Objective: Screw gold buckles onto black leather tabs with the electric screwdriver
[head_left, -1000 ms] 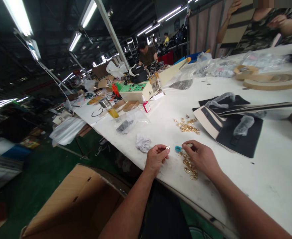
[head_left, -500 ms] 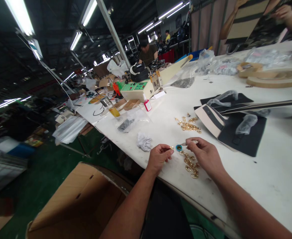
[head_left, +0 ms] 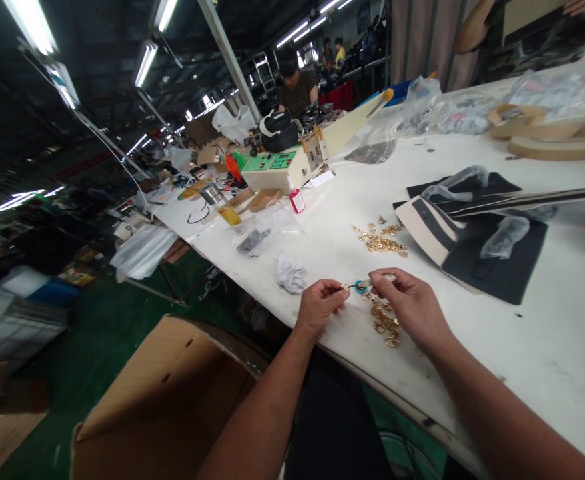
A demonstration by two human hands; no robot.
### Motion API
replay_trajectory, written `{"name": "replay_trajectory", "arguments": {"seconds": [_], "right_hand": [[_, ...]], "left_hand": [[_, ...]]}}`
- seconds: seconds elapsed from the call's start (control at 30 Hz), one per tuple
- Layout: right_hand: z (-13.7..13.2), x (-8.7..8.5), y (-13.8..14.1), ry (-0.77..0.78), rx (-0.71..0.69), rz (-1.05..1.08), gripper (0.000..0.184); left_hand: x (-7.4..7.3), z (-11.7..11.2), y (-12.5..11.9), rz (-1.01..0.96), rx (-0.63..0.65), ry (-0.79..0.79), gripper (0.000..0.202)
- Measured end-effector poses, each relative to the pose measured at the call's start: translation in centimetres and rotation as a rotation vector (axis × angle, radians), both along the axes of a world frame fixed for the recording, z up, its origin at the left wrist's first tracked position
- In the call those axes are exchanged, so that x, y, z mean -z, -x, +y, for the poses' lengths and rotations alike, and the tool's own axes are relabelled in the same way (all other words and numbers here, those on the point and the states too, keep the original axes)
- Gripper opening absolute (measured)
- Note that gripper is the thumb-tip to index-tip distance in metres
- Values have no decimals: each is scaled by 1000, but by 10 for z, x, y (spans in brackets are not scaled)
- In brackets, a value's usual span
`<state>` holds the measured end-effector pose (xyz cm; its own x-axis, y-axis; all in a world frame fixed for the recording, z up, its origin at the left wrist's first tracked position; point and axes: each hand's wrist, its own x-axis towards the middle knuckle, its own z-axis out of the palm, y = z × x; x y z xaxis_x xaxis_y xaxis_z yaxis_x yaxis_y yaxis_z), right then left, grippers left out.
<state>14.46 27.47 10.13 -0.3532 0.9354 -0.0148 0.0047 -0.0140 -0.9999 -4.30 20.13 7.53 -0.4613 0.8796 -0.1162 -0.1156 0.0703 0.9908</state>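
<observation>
My left hand (head_left: 320, 307) is closed in a pinch on a small gold metal piece (head_left: 344, 287) near the front edge of the white table (head_left: 547, 347). My right hand (head_left: 410, 307) is closed on a thin pale stick-like tool (head_left: 380, 279) whose tip reaches toward a small blue ring (head_left: 359, 287) lying between the hands. A row of gold metal rings (head_left: 385, 323) lies under and beside my right hand. A second heap of gold pieces (head_left: 382, 240) sits farther back.
A crumpled white tissue (head_left: 290, 273) lies left of my hands. Black and cream bag panels (head_left: 472, 240) lie to the right. A green-topped machine (head_left: 280, 167), a cup (head_left: 222, 207) and plastic bags stand farther back. An open cardboard box (head_left: 172, 400) sits on the floor. Other people work beyond.
My hands have drawn slightly closer together, the left bringing the gold piece up to the blue ring. The camera has tilted a little.
</observation>
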Motion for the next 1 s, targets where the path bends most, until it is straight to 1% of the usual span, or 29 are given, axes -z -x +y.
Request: {"name": "replay_trajectory", "arguments": {"seconds": [0.27,0.53,0.67,0.77,0.87,1.0], "right_hand": [[-1,-1,2,-3,-14,-17,50],[-1,2,2,-24,-29,-31,50],[0,1,3,-8,-23,-39,51],[1,-2,2,9,5,-25,50],[4,-3,-1,29,71,-11,49],[11,-4,-8,12,169,20,44]], "left_hand": [[0,0,0,-1,9,-7,45],[1,-1,-1,2,10,-9,45],[1,0,0,21,19,-5,45],[2,0,1,53,27,8,42],[2,0,-1,104,47,29,36],[0,-2,-4,189,134,62,33]]}}
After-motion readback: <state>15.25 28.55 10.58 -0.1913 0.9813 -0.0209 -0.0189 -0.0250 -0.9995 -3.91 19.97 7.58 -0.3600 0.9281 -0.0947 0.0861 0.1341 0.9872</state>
